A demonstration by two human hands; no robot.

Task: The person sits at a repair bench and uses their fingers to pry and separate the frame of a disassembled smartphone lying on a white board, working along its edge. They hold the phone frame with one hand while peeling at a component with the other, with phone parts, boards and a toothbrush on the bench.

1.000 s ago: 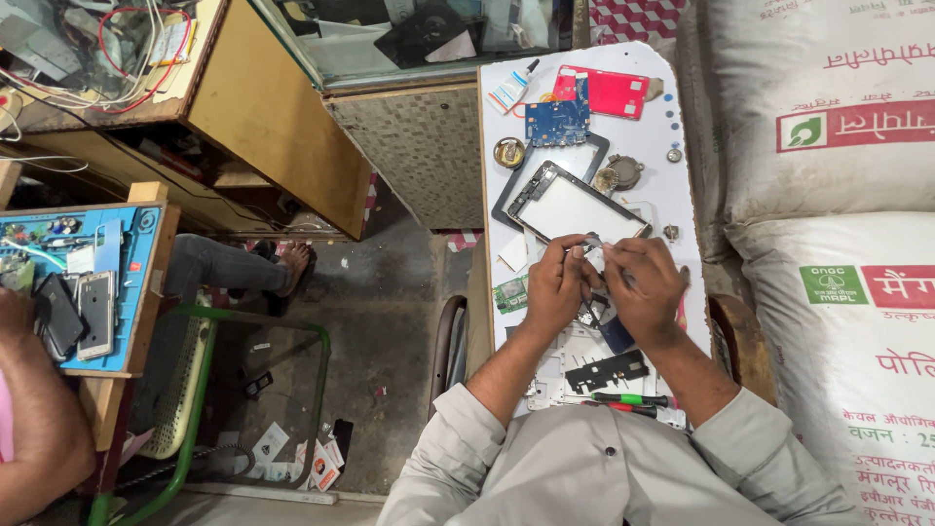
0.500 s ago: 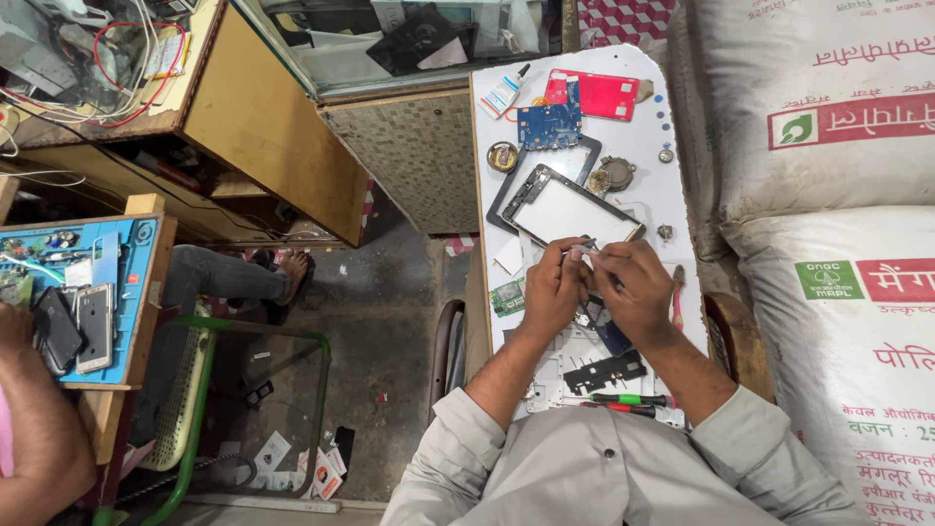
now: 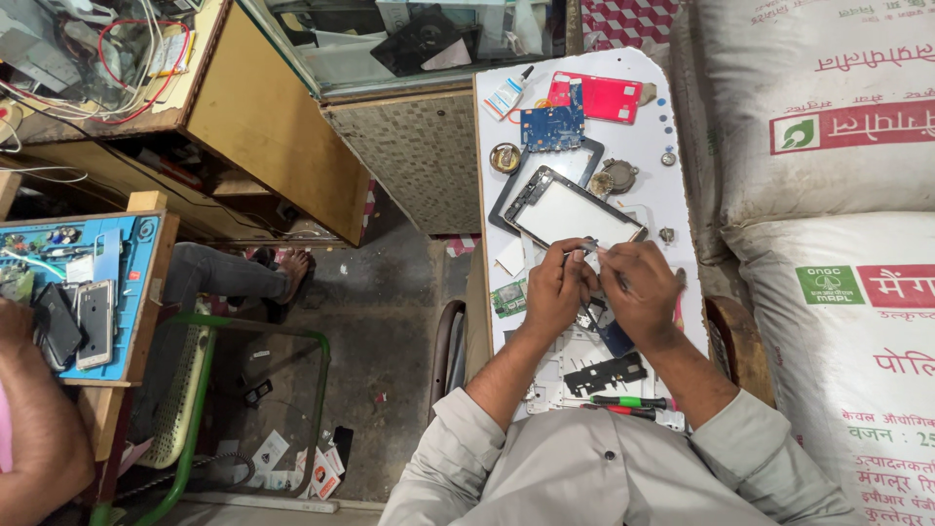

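far off to the left of the white worktable (image 3: 682, 209), a blue repair mat (image 3: 127, 292) on a wooden bench carries a couple of phones (image 3: 95, 321), and another person's arm (image 3: 34, 429) rests beside it; that is someone else's corner. on the worktable itself, toward its far end, lie a white tube (image 3: 506, 94), a blue circuit board (image 3: 552, 128) and a red flat cover (image 3: 596, 97), with a black bezel (image 3: 506, 200) just nearer than those. half over the bezel sits the tablet frame with its pale screen panel (image 3: 575, 211), tilted across the table, its near corner right at the person's fingers. the left hand (image 3: 555, 290) is curled with fingertips drawn together at that corner, seemingly pinching a small pale part (too small to make out what), and the right hand (image 3: 638, 292) is closed round something thin beside it, knuckles up, the two hands almost touching. the panel looks light, thin and stiff, likely brittle glass that would crack if flexed, and smooth enough to slide; i would judge it best taken by the dark rim on two opposite edges, never by a corner alone. nearer the person than the hands lie a black bracket (image 3: 604, 373) and a green-handled screwdriver (image 3: 623, 400). to the right of the table, big white sacks (image 3: 828, 146) are stacked.
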